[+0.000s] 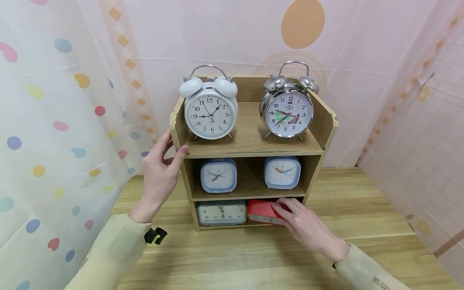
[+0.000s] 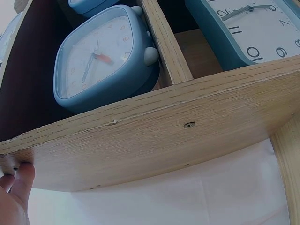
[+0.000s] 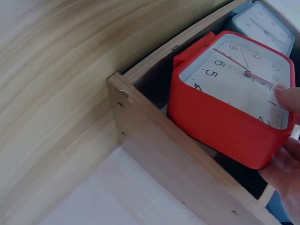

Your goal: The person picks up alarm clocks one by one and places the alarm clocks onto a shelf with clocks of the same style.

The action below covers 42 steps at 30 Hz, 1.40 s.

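Observation:
A red alarm clock point(image 3: 225, 117) with a white dial sits partly in the bottom right of a small wooden shelf point(image 1: 253, 154), tilted. My right hand point(image 1: 304, 223) grips it, thumb on the dial side and fingers on its casing. The teal rectangular clock point(image 1: 222, 212) stands beside it on the left of that level. My left hand point(image 1: 161, 173) holds the shelf's left side panel, thumb over the front edge and fingers against the outer face. In the left wrist view, fingertips point(image 2: 23, 180) touch that outer face.
On the shelf top stand a white twin-bell clock point(image 1: 211, 114) and a silver twin-bell clock point(image 1: 288, 112). Two blue clocks, left point(image 1: 218, 176) and right point(image 1: 282, 173), occupy the middle level. A wood-grain table point(image 1: 232, 257) lies below, with patterned curtains point(image 1: 65, 100) around.

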### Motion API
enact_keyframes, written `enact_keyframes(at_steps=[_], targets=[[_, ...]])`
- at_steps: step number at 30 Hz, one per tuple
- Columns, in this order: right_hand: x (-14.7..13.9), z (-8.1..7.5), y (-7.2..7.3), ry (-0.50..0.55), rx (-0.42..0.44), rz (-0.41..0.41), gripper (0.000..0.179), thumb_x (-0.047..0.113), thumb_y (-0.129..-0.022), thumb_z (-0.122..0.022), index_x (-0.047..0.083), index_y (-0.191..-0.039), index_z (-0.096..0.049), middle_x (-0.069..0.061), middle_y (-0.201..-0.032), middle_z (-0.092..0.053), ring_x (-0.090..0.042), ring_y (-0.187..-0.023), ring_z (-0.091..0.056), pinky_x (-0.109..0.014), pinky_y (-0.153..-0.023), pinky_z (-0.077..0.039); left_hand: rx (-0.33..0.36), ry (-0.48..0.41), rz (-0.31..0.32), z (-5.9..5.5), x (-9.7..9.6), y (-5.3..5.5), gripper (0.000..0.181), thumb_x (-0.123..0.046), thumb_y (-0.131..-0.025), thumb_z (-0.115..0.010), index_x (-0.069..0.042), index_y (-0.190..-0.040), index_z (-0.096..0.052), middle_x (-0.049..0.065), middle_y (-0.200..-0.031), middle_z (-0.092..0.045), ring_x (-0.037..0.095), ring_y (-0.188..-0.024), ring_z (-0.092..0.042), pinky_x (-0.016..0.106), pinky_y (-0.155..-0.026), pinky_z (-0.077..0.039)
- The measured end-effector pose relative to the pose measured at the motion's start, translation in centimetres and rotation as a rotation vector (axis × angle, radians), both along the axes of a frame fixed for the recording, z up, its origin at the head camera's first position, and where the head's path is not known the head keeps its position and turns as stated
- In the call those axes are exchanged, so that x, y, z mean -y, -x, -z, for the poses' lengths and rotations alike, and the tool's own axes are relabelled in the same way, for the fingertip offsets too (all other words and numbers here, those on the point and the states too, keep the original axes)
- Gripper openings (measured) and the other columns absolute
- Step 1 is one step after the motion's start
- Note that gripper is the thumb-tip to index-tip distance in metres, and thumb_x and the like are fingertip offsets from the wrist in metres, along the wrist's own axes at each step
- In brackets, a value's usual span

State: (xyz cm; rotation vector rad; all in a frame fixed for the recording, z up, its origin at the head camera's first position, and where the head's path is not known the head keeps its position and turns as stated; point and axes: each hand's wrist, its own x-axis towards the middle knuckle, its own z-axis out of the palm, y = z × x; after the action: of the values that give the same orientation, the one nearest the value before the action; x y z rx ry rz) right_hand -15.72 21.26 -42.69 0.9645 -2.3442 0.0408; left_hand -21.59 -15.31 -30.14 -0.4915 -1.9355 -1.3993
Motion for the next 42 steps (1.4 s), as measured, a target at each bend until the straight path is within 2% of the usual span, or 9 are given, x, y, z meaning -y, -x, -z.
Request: enact_keyframes(at_steps=[5,7,14,18,23,25,30,38,42], targets=[[-0.3,0.3,0.6,-0.007,-0.002,-0.012,0.052,0.009,-0.078,-0.091,0.008,-0.126,-0.073,-0.012,-0.122,-0.07,-0.025,-0.104,-0.066,-0.037,-0.085,-0.063,-0.01,0.008,-0.001,0.0,0.0,0.1,0.056,-0.005,-0.099,-0.071,-0.013,-0.153,-0.057,0.017,-0.141,-0.069,0.028,-0.13,-0.067,0.006,-0.081,-0.058],[-0.4,0.5,0.8,-0.01,-0.01,-0.023,0.052,0.01,-0.078,-0.091,0.007,-0.126,-0.073,-0.012,-0.122,-0.07,-0.024,-0.104,-0.067,-0.037,-0.086,-0.062,-0.011,0.01,-0.003,0.1,0.0,0.1,0.057,-0.005,-0.099,-0.072,-0.014,-0.153,-0.057,0.017,-0.141,-0.069,0.033,-0.131,-0.067,0.006,-0.081,-0.058],[-0.5,0.7,1.1,-0.016,-0.016,-0.031,0.054,0.005,-0.076,-0.09,0.006,-0.128,-0.073,-0.012,-0.125,-0.07,-0.025,-0.109,-0.069,-0.04,-0.091,-0.063,-0.005,0.005,-0.006,0.1,0.0,0.1,0.058,-0.004,-0.098,-0.072,-0.014,-0.153,-0.056,0.017,-0.142,-0.069,0.033,-0.131,-0.066,0.006,-0.081,-0.058],[-0.5,0.8,1.3,-0.021,-0.061,-0.045,0.057,0.001,-0.073,-0.09,0.004,-0.128,-0.072,-0.014,-0.126,-0.073,-0.028,-0.11,-0.071,-0.041,-0.091,-0.063,-0.008,0.003,-0.003,0.0,0.0,0.1,0.058,-0.004,-0.098,-0.072,-0.013,-0.153,-0.056,0.017,-0.141,-0.069,0.032,-0.13,-0.066,0.006,-0.081,-0.058],[-0.7,1.5,1.1,-0.035,-0.115,-0.052,0.045,0.001,-0.082,-0.076,0.001,-0.126,-0.073,-0.016,-0.126,-0.076,-0.031,-0.111,-0.074,-0.043,-0.093,-0.065,-0.009,0.01,-0.011,0.1,0.0,0.1,0.057,-0.004,-0.098,-0.072,-0.012,-0.152,-0.057,0.017,-0.141,-0.069,0.033,-0.131,-0.066,0.005,-0.08,-0.058],[-0.8,1.8,1.0,-0.041,-0.135,-0.051,0.044,0.002,-0.082,-0.073,0.0,-0.126,-0.073,-0.017,-0.126,-0.076,-0.032,-0.112,-0.075,-0.044,-0.095,-0.065,-0.008,0.011,-0.01,0.1,0.0,0.1,0.057,-0.004,-0.098,-0.072,-0.012,-0.152,-0.057,0.017,-0.141,-0.069,0.033,-0.131,-0.066,0.005,-0.08,-0.058],[-0.7,2.2,0.9,-0.04,-0.167,-0.049,0.048,-0.001,-0.077,-0.076,-0.001,-0.124,-0.073,-0.018,-0.126,-0.075,-0.033,-0.112,-0.075,-0.044,-0.096,-0.064,-0.002,0.007,0.0,0.1,0.0,0.1,0.056,-0.005,-0.099,-0.071,-0.012,-0.153,-0.056,0.017,-0.142,-0.068,0.033,-0.132,-0.066,0.006,-0.081,-0.058],[-0.4,2.8,1.1,-0.045,-0.239,-0.058,0.042,-0.005,-0.084,-0.056,-0.003,-0.123,-0.073,-0.018,-0.122,-0.075,-0.031,-0.108,-0.073,-0.041,-0.091,-0.065,0.003,0.009,-0.001,0.0,0.0,0.1,0.056,-0.006,-0.099,-0.071,-0.014,-0.153,-0.056,0.016,-0.142,-0.068,0.033,-0.132,-0.066,0.006,-0.081,-0.058],[-0.3,3.3,1.1,-0.038,-0.254,-0.055,0.042,-0.003,-0.087,-0.052,-0.004,-0.122,-0.074,-0.018,-0.122,-0.075,-0.032,-0.11,-0.072,-0.042,-0.092,-0.065,0.002,0.016,-0.009,0.0,0.0,0.1,0.057,-0.006,-0.099,-0.071,-0.015,-0.153,-0.056,0.016,-0.142,-0.069,0.033,-0.132,-0.066,0.005,-0.081,-0.058]])
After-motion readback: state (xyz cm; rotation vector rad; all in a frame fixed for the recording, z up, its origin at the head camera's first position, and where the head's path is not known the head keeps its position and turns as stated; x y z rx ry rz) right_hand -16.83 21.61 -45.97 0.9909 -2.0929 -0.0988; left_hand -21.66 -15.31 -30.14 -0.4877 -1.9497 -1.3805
